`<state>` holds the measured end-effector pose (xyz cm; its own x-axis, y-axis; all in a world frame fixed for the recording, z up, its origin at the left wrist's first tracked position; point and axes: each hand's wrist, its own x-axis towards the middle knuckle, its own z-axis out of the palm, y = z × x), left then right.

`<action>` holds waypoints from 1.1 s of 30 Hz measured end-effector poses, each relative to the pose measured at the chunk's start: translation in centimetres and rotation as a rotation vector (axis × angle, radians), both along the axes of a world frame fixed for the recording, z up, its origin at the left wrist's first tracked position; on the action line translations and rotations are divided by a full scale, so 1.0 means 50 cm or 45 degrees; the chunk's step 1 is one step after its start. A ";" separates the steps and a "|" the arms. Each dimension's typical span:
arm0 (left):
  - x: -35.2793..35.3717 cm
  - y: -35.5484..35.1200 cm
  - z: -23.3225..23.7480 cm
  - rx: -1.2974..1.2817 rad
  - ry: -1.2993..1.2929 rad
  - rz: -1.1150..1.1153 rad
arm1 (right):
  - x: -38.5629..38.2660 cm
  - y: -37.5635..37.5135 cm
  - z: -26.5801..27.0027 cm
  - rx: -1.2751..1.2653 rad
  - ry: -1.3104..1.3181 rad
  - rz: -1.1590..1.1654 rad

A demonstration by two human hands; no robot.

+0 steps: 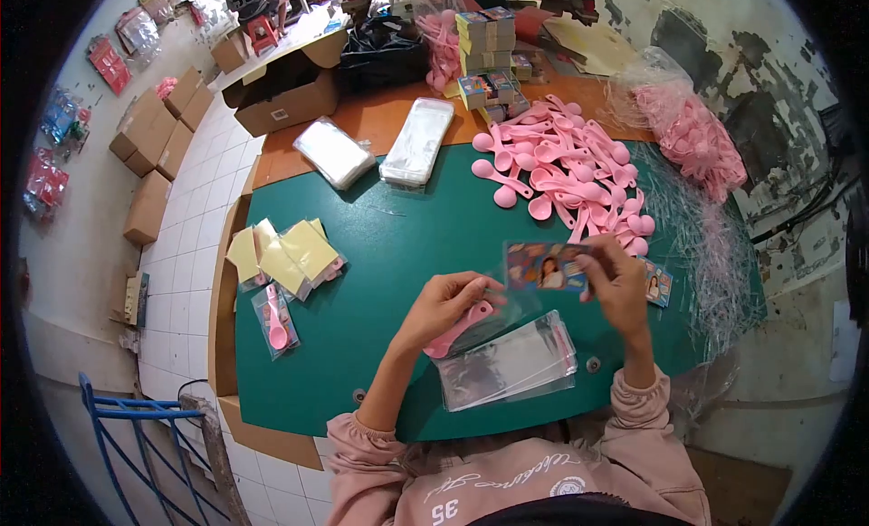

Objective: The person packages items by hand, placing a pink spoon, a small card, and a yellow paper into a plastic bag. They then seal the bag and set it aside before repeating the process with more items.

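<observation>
My left hand (445, 307) is closed on a clear plastic bag that has a pink spoon (460, 330) in it. Between the thumb and fingers of my right hand (619, 277) is a colorful printed card (546, 267), its far end right at the mouth of the bag. Just below my hands lies a fanned stack of clear plastic bags (507, 365). Another printed card (658, 282) rests on the table beside my right hand, partly hidden by it. A large heap of pink spoons (570, 168) covers the table beyond.
Packed bags with yellow cards (294, 259) lie at the left, near one bagged spoon (276, 321). Two bundles of clear bags (418, 144) sit at the back. Card bundles (487, 51) stand behind the heap. At right is a big bag of pink spoons (692, 141).
</observation>
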<state>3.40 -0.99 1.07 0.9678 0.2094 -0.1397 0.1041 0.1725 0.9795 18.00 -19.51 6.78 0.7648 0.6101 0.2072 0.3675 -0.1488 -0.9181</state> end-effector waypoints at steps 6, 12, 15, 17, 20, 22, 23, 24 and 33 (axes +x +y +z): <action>-0.004 0.006 -0.004 0.286 0.100 0.037 | 0.003 0.019 -0.002 -0.332 -0.106 0.407; -0.003 0.002 -0.008 0.351 0.061 0.033 | -0.002 0.020 0.028 -0.469 -0.266 0.402; -0.005 0.003 -0.001 0.408 0.086 0.023 | 0.005 0.024 0.006 -0.439 -0.292 0.471; -0.008 0.006 0.008 0.436 0.134 0.030 | 0.013 0.020 0.031 -0.480 -0.191 0.448; -0.007 0.007 0.005 0.308 0.052 0.023 | 0.014 0.024 0.024 -0.449 -0.091 0.455; -0.007 0.008 -0.010 0.419 0.045 0.045 | 0.011 0.029 0.016 -0.401 -0.053 0.564; -0.008 0.008 -0.007 0.417 0.047 0.049 | 0.011 0.028 0.018 -0.402 -0.051 0.569; -0.009 0.009 0.001 0.449 0.082 0.056 | 0.012 0.027 0.023 -0.468 -0.042 0.565; -0.008 0.002 0.021 0.521 0.161 0.047 | 0.023 0.022 0.034 -0.460 -0.249 0.619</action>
